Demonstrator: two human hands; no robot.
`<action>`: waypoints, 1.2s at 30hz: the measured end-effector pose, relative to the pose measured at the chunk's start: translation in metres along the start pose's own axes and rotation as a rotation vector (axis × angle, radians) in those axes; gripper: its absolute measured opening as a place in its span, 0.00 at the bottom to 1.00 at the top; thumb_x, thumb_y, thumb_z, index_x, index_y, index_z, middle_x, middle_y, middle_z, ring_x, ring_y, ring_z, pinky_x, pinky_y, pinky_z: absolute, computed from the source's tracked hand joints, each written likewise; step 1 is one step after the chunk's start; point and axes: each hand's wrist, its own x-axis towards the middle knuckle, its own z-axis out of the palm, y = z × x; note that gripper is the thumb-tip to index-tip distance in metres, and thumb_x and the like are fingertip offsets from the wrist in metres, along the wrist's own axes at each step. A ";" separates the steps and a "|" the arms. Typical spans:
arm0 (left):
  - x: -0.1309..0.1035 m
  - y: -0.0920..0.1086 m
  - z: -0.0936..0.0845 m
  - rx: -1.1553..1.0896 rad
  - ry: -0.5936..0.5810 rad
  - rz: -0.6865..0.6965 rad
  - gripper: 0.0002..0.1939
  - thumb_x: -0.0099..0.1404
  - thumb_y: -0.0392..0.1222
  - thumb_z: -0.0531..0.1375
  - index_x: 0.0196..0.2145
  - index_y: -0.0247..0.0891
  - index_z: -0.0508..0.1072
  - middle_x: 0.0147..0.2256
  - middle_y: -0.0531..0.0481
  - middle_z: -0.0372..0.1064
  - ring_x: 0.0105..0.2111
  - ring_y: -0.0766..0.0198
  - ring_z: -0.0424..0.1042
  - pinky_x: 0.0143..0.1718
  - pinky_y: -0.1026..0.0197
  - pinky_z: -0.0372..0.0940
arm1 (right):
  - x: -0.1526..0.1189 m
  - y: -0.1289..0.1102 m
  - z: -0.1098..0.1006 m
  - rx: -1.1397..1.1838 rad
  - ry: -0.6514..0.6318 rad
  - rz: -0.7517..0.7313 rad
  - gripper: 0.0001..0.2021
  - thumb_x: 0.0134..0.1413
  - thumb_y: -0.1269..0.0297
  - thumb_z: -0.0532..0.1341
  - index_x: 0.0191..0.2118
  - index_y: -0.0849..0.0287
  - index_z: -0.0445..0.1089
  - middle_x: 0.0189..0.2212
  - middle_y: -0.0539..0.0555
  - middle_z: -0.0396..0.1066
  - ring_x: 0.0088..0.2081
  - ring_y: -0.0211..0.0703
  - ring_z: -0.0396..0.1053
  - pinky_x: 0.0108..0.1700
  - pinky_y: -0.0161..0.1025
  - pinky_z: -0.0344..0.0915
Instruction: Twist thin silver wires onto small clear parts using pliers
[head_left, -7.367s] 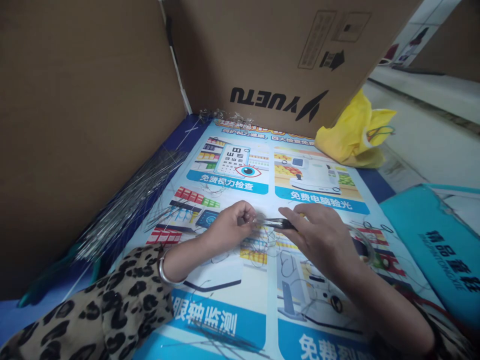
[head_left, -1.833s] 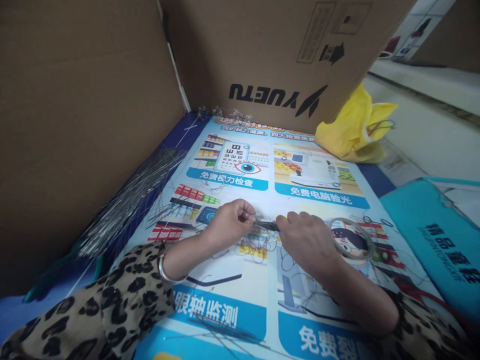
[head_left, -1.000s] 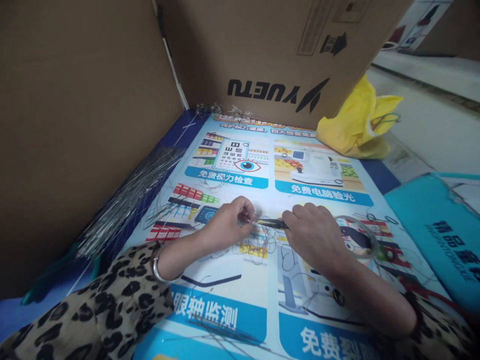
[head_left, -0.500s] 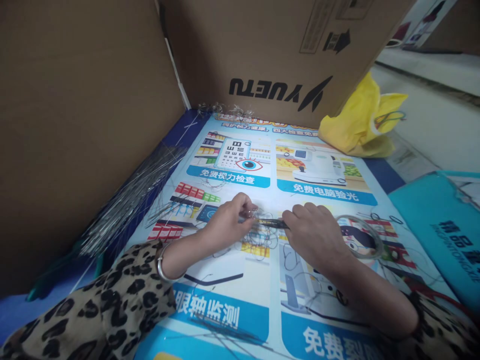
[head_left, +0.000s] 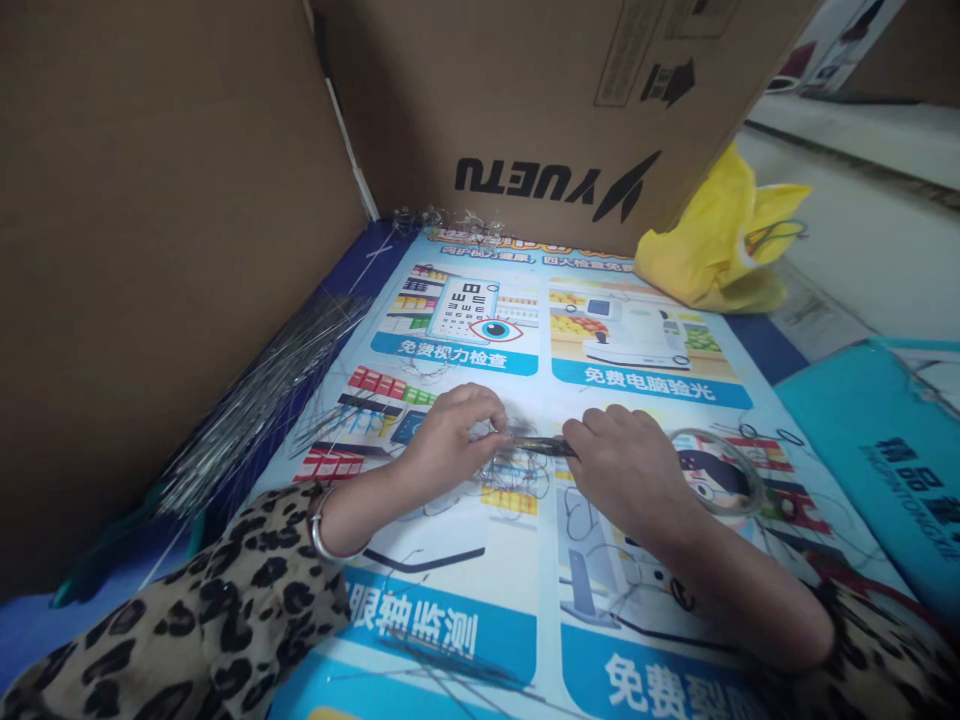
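Pliers [head_left: 541,446] in the right hand [head_left: 628,468], tip at the left hand [head_left: 450,432]
The right fingers wrap the pliers above a tangle of thin wire [head_left: 523,478] on the poster [head_left: 547,590]; the left thumb and forefinger curve toward each other, whether pinching wire I cannot tell; a bundle of straight wires [head_left: 262,410] lies beside the cardboard panel [head_left: 157,250]

The pliers [head_left: 541,446] in the right hand [head_left: 630,475] look dark, the wire loops [head_left: 521,468] below their tip silvery. Left of the grip I see a tan sleeve [head_left: 247,600] with black leopard spots, a silver bangle [head_left: 316,528] and grey wires [head_left: 262,400]; under it, a pale blue poster [head_left: 546,385] with bluer bands; beyond, black-printed brown cardboard [head_left: 555,100]; rightward, a yellow bag [head_left: 697,250] and a dark-lettered turquoise case [head_left: 847,425].
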 end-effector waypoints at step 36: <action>0.002 0.002 -0.001 0.057 -0.041 0.080 0.07 0.60 0.37 0.57 0.28 0.36 0.75 0.24 0.51 0.69 0.28 0.66 0.67 0.32 0.63 0.61 | -0.001 0.002 -0.006 -0.024 -0.037 0.000 0.06 0.52 0.70 0.54 0.28 0.57 0.67 0.26 0.54 0.67 0.32 0.46 0.59 0.32 0.41 0.41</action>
